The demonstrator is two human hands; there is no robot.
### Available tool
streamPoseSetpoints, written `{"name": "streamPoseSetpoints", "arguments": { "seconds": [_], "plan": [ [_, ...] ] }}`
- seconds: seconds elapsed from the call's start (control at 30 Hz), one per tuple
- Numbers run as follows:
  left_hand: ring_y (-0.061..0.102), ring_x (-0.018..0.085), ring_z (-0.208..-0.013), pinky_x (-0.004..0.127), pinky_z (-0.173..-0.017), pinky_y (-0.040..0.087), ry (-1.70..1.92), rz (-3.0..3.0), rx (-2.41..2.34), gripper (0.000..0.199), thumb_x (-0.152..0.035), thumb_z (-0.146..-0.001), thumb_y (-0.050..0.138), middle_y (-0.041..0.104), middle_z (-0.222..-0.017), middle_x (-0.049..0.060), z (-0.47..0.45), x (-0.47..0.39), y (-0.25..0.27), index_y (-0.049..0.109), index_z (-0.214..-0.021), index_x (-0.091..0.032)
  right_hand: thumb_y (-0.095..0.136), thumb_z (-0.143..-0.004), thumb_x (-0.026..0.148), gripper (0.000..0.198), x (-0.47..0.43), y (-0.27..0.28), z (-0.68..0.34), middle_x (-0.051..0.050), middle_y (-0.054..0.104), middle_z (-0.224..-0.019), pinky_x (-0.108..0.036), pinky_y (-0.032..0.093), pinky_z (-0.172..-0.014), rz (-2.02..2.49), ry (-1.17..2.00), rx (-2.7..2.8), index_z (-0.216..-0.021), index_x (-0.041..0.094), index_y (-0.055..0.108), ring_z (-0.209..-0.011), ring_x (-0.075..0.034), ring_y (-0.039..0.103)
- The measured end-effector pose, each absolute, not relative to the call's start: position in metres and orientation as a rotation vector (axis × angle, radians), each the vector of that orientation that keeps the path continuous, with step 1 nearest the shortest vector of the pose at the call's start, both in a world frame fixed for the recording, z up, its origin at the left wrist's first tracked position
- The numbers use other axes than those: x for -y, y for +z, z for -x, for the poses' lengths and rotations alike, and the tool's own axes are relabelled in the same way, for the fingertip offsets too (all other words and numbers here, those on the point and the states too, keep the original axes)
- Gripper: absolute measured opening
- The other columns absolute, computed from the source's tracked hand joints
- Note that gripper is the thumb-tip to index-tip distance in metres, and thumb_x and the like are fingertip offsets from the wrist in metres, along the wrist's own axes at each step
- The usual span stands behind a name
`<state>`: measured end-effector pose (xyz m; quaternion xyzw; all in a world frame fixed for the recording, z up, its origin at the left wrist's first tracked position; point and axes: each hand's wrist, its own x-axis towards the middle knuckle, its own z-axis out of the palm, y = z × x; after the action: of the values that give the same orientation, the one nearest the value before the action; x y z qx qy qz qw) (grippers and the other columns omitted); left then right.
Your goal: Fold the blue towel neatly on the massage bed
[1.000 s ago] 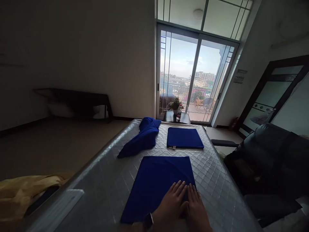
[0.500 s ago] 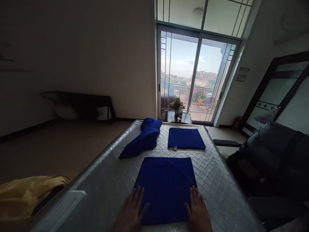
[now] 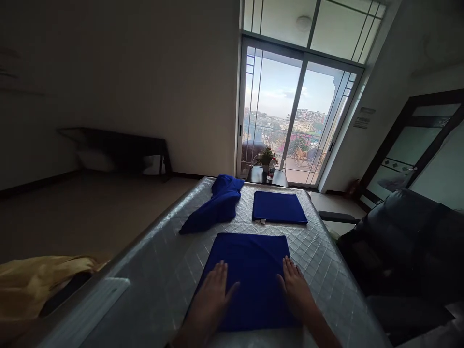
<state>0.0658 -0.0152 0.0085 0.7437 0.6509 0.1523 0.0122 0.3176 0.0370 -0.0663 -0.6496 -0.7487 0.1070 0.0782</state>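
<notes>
In front of me a folded blue cloth (image 3: 253, 285) lies flat on a silvery quilted surface (image 3: 319, 280). My left hand (image 3: 213, 295) rests on its left side, fingers stretched forward and thumb apart. Over the cloth's right edge lies my right hand (image 3: 294, 285), also flat with its fingers out. Neither hand grips anything. Farther off, at the right, is a second neatly folded blue cloth (image 3: 279, 208) with a small white tag at its near edge. A crumpled blue cloth (image 3: 217, 203) sits to the left of that one.
A black armchair (image 3: 409, 241) stands close on the right. Yellow fabric (image 3: 39, 280) lies at the lower left, near a pale flat panel (image 3: 97, 304). Beyond the far edge, a small table (image 3: 257, 178) holds a potted plant (image 3: 266, 157) and a bottle (image 3: 271, 169) before glass doors.
Both hands have slid forward along the near folded cloth, away from me. My left hand has also moved inward onto it. The view has shifted slightly.
</notes>
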Motion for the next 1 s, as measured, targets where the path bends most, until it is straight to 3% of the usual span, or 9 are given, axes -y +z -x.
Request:
{"name": "streamPoseSetpoints", "arguments": {
  "seconds": [0.13, 0.3, 0.6, 0.8, 1.0],
  "plan": [
    [0.039, 0.02, -0.134, 0.033, -0.112, 0.036, 0.551, -2.465, -1.53, 0.065, -0.048, -0.093, 0.016, 0.045, -0.142, 0.012, -0.117, -0.01, 0.016, 0.044, -0.136, -0.009, 0.017, -0.09, 0.051, 0.067, -0.059, -0.081, -0.311, -0.007, 0.018, -0.154, -0.04, 0.017, -0.12, 1.95, 0.289, 2.245, -0.145, 0.012, 0.021, -0.144, -0.02, 0.014],
    [0.033, 0.02, -0.137, 0.031, -0.116, 0.031, 0.602, -2.511, -1.309, 0.068, -0.054, -0.09, 0.021, 0.04, -0.146, 0.01, -0.151, -0.033, -0.008, 0.039, -0.14, -0.012, 0.019, -0.091, 0.039, 0.058, -0.061, -0.104, -0.314, -0.003, 0.017, -0.155, -0.039, 0.016, -0.119, 1.899, 0.235, 2.287, -0.145, 0.019, 0.024, -0.144, -0.018, 0.012],
    [0.031, 0.018, -0.137, 0.031, -0.115, 0.031, 0.363, -2.382, -1.857, 0.063, -0.047, -0.093, 0.014, 0.038, -0.147, 0.007, -0.077, -0.037, -0.019, 0.039, -0.139, -0.011, 0.017, -0.09, 0.047, 0.065, -0.061, -0.096, -0.311, -0.004, 0.015, -0.155, -0.04, 0.014, -0.12, 1.98, 0.374, 2.158, -0.147, 0.015, 0.014, -0.144, -0.018, 0.011],
    [0.026, 0.015, -0.139, 0.029, -0.113, 0.03, 0.055, -2.094, -2.266, 0.064, -0.049, -0.093, 0.013, 0.023, -0.151, 0.004, -0.037, -0.031, -0.03, 0.027, -0.142, -0.011, 0.016, -0.09, 0.05, 0.067, -0.061, -0.094, -0.312, -0.005, 0.014, -0.156, -0.039, 0.011, -0.12, 2.006, 0.388, 2.183, -0.147, 0.015, 0.015, -0.145, -0.018, 0.011],
    [0.036, 0.016, -0.135, 0.027, -0.111, 0.032, 0.275, -2.174, -2.113, 0.063, -0.043, -0.094, 0.014, 0.036, -0.146, 0.01, -0.037, -0.001, 0.019, 0.036, -0.138, -0.004, 0.014, -0.091, 0.047, 0.067, -0.099, -0.076, -0.31, -0.01, 0.016, -0.156, -0.037, 0.008, -0.119, 1.987, 0.339, 2.212, -0.146, 0.009, 0.018, -0.145, -0.019, 0.01]
  ]
}}
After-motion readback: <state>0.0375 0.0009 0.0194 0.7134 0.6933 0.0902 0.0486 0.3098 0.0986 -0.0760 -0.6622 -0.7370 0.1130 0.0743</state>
